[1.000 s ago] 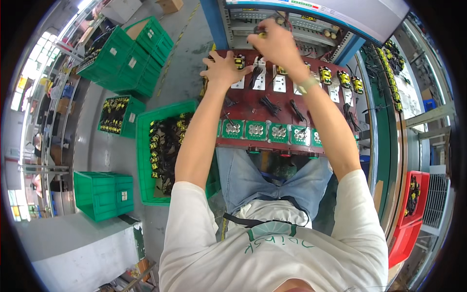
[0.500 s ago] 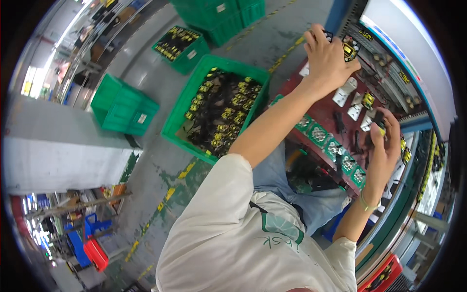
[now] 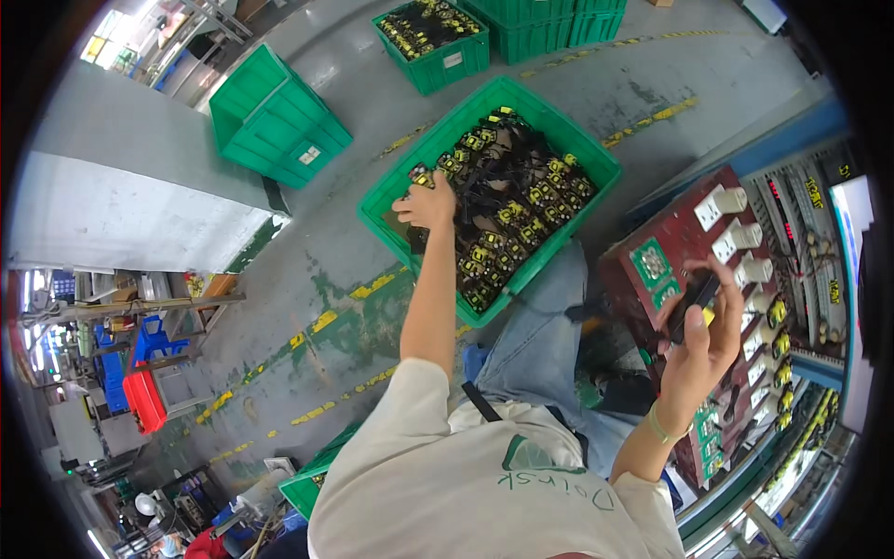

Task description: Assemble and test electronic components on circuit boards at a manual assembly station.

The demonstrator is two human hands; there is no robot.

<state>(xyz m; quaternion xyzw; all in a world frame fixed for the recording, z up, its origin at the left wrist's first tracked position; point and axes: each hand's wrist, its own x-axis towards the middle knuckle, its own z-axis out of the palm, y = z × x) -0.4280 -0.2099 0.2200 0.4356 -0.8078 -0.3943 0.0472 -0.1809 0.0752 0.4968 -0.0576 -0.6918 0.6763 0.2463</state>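
My left hand (image 3: 428, 202) reaches over the left part of a large green crate (image 3: 607, 177). Its fingers close on a small circuit board (image 3: 421, 175) with a yellow component, just above similar boards and black cables (image 3: 512, 172) packed inside. On the right, my right hand (image 3: 710, 340) is curled round a black block-shaped piece (image 3: 691, 303) with a bit of yellow beside it; the exact kind cannot be made out. That hand hovers over a dark red work board (image 3: 633, 303), near green circuit panels (image 3: 650, 264) and white sockets (image 3: 712, 209).
Another green crate of boards (image 3: 447, 63) stands on the floor at the back, near stacked green crates (image 3: 540, 37). A green crate (image 3: 279, 126) stands by a white pillar (image 3: 140, 219) at left. A meter rack (image 3: 792, 224) rises behind the red board.
My left hand has swung from the meter rack leftward to the floor crate. My right hand still holds the black piece. The view has turned toward the crate.
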